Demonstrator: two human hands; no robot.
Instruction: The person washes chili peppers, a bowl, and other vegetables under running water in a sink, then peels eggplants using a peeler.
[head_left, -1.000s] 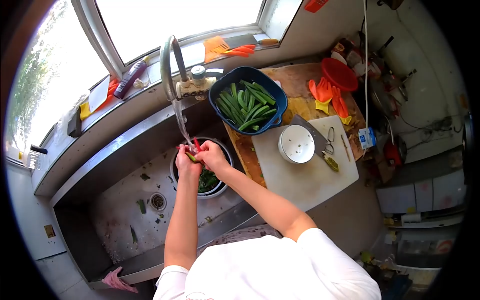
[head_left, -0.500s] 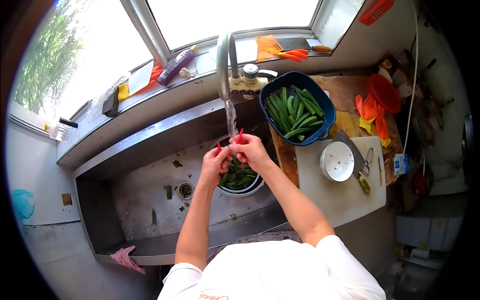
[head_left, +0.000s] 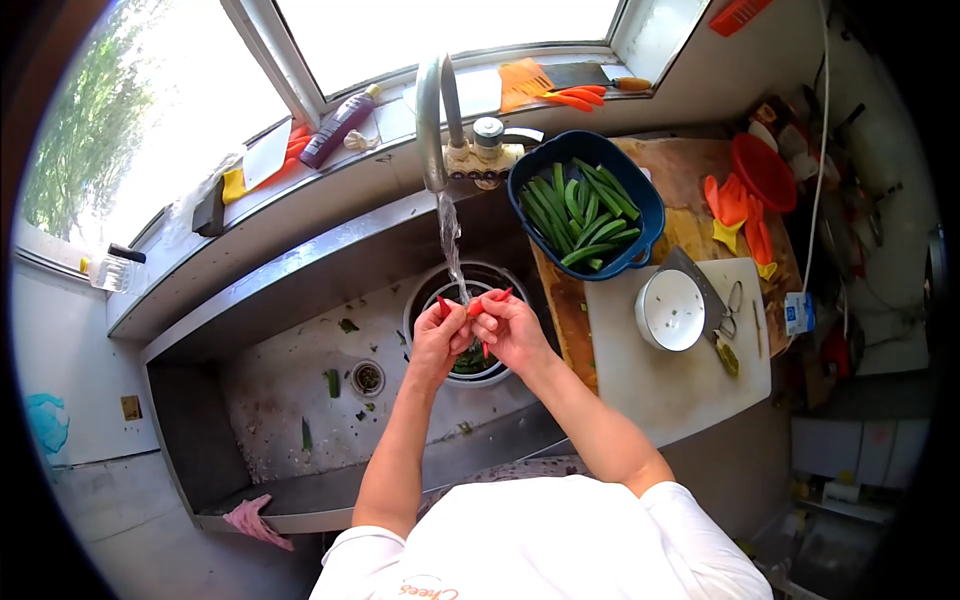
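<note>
Over the sink (head_left: pixel 290 370), my left hand (head_left: pixel 436 340) is closed on a red chili pepper (head_left: pixel 444 305), whose tip sticks up past the fingers. Close beside it, my right hand (head_left: pixel 512 332) is also closed, with red chili (head_left: pixel 503 296) showing above and below its fingers. The fingertips of both hands meet at the running water (head_left: pixel 449 235) from the faucet (head_left: pixel 430 130). Below them stands a round basin (head_left: pixel 412 312) with green pieces (head_left: pixel 470 360) in it, partly hidden by my hands.
Right of the sink, a blue basket (head_left: pixel 655 215) of cut green pods stands on a wooden board (head_left: pixel 685 225). A white cutting board (head_left: pixel 640 400) bears a white bowl (head_left: pixel 670 312), a cleaver (head_left: pixel 700 285) and scissors (head_left: pixel 732 310). The drain (head_left: pixel 367 378) lies left of the basin.
My hands have come slightly lower and nearer to me, their fingertips closer together. The chilies in them are turned differently. More of the basin's far rim shows.
</note>
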